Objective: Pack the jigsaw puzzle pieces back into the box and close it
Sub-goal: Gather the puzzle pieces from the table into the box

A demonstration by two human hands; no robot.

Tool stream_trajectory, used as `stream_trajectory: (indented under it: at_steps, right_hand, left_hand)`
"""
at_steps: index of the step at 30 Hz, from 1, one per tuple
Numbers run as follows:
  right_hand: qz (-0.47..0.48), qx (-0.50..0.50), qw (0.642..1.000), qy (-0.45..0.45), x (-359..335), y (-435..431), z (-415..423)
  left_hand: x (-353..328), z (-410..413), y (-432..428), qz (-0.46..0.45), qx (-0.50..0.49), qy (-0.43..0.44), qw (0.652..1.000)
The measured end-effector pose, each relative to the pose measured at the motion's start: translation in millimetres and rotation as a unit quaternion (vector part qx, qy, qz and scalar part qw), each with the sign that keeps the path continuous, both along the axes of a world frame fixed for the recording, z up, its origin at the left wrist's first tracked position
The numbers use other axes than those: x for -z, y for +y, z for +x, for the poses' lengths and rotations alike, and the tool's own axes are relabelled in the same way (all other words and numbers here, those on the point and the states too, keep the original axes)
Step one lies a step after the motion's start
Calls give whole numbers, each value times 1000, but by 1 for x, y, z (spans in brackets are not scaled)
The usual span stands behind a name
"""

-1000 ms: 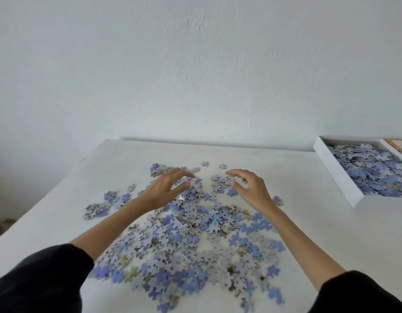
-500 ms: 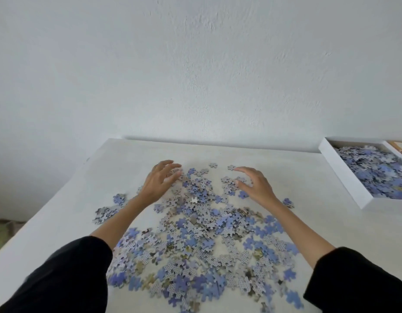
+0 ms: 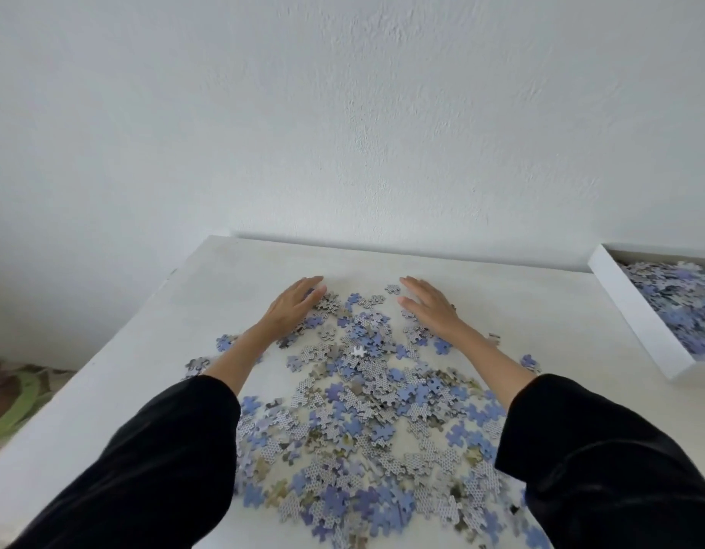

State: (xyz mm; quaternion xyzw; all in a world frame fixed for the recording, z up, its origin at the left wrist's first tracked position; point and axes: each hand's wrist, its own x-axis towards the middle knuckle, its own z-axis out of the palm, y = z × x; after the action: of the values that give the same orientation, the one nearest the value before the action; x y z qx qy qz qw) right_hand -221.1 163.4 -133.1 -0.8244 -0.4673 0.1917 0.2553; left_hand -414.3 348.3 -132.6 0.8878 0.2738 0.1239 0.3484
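Note:
A wide scatter of blue and grey jigsaw pieces [image 3: 366, 398] covers the middle of the white table [image 3: 501, 295]. My left hand [image 3: 293, 305] lies flat and open at the far left edge of the scatter, palm down on some pieces. My right hand [image 3: 428, 305] lies flat and open at the far right edge, fingers pointing away from me. Neither hand holds anything. The white box [image 3: 640, 322] sits open at the right edge of the view, partly filled with more pieces [image 3: 679, 303]. Its lid is not in view.
A white wall rises right behind the table's far edge. The table's left edge drops to a floor with a green and brown rug [image 3: 10, 402]. A few stray pieces [image 3: 198, 364] lie left of my left forearm. My black sleeves cover the near pieces.
Both hands have slid farther away from me to the far edge of the scatter and flattened from a curled pose to palms down. My head has moved forward.

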Motion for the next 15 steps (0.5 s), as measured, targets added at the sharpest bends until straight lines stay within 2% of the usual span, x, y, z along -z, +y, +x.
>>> stream_trajectory:
  at_steps: [3,10,12,15]
  right_hand:
    - [-4,-37,999,17,-4,11,-9]
    - [13,-131,988,-74,11,-2,-39]
    - [34,-143,988,-39,17,-10,-43]
    - [108,-90,989,47,6,-11,-48]
  left_hand:
    - [-4,0,-8,-4,42,-14,999]
    - [5,-14,-26,29,166,-8,986]
    - [7,-21,-31,17,185,-10,983]
    - [5,-28,-31,-4,182,-33,983]
